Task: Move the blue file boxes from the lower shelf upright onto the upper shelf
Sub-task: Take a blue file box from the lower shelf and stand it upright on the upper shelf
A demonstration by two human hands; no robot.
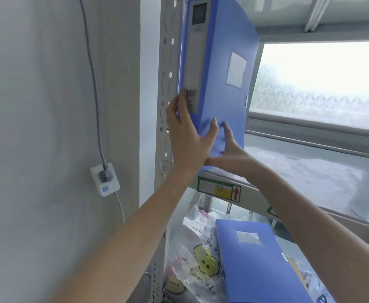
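A blue file box (220,68) stands upright at the left end of the upper shelf (310,171), its labelled spine facing me, close beside the perforated metal post (165,84). My left hand (188,136) wraps the box's lower spine corner, fingers on the left face and thumb on the right face. My right hand (229,149) presses flat against the box's lower right face, just above the shelf's front rail. A second blue file box (260,263) lies flat on the lower shelf below.
Clear plastic bags with yellow smiley faces (201,259) lie beside the flat box. A wall socket with a grey plug and cable (104,178) is on the left wall. A frosted window (323,84) sits behind the upper shelf.
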